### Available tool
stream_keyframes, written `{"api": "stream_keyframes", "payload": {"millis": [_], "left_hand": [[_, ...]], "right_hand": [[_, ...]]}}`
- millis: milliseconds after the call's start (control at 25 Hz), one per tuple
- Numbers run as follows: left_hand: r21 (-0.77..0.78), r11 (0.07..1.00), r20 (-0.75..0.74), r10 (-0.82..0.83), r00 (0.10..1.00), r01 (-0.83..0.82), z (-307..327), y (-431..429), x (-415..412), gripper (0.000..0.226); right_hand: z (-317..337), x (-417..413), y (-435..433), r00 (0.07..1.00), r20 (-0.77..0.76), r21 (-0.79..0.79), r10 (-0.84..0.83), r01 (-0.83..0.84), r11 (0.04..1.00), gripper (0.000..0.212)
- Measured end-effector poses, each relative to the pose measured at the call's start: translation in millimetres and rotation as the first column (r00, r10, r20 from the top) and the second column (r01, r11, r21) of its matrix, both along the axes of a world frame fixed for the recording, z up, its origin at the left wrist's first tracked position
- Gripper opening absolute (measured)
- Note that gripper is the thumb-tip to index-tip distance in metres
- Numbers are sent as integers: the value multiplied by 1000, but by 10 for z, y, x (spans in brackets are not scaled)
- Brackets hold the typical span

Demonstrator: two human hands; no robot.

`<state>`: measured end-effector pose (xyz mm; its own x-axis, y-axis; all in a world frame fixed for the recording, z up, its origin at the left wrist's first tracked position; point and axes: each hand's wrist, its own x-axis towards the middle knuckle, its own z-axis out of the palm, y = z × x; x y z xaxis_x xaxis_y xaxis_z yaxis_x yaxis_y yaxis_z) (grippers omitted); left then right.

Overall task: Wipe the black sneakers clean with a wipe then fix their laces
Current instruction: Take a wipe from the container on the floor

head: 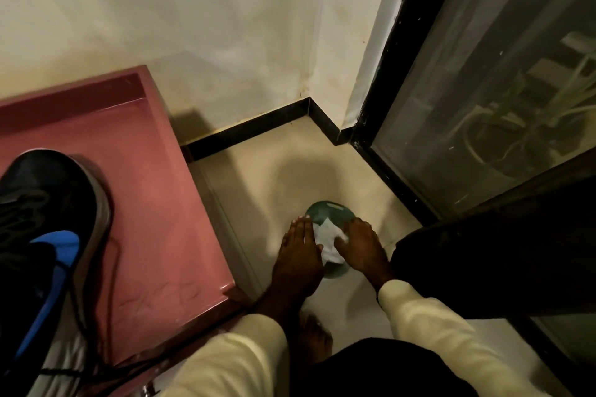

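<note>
A black sneaker (42,222) with a blue tongue patch and a grey sole rests at the left on a red table (161,203); its loose black lace trails over the table's front edge. Down on the floor lies a round green wipes pack (325,213). A white wipe (329,238) sticks up from it. My left hand (300,255) lies flat over the pack's left side, fingers straight and touching the wipe. My right hand (361,248) pinches the wipe's right edge. Both sleeves are cream.
A cream wall with black skirting (258,129) closes the corner behind the pack. A black-framed glass door (483,106) stands at the right. A dark cloth shape (500,261) lies right of my right hand. My bare foot (314,338) shows below.
</note>
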<state>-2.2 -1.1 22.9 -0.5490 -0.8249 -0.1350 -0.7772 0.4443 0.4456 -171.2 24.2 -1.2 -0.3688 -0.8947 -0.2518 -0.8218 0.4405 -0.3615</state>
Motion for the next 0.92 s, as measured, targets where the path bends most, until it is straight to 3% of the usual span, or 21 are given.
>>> {"api": "stream_keyframes", "payload": {"millis": [80, 160, 240, 320, 400, 640, 760, 920], "left_hand": [[355, 919, -142, 237, 961, -175, 312, -12, -114, 84], [593, 723, -216, 566, 795, -354, 621, -43, -261, 68], [772, 524, -241, 765, 598, -360, 923, -99, -308, 62], [856, 445, -308, 847, 433, -262, 1129, -166, -295, 66], [830, 497, -394, 844, 365, -252, 1492, -189, -247, 64], [602, 721, -667, 690, 279, -344, 2669, -183, 94, 26], [539, 779, -723, 623, 298, -320, 3021, -227, 447, 31], [401, 867, -764, 494, 414, -296, 3389, -196, 1158, 42]], "right_hand": [[303, 62, 9, 966, 234, -114, -113, 142, 983, 20], [641, 155, 28, 894, 426, -193, -139, 240, 951, 15], [1044, 267, 58, 797, 590, -235, -127, 320, 918, 12], [1458, 358, 70, 690, 716, -252, -108, 400, 881, 5], [1890, 439, 73, 611, 789, -277, -65, 447, 851, 5], [3040, 792, -45, 498, 853, -400, 155, 432, 808, 19], [3454, 1070, -111, 448, 858, -442, 251, 395, 806, 33], [3879, 1530, -108, 550, 772, -507, 319, 229, 831, 22]]}}
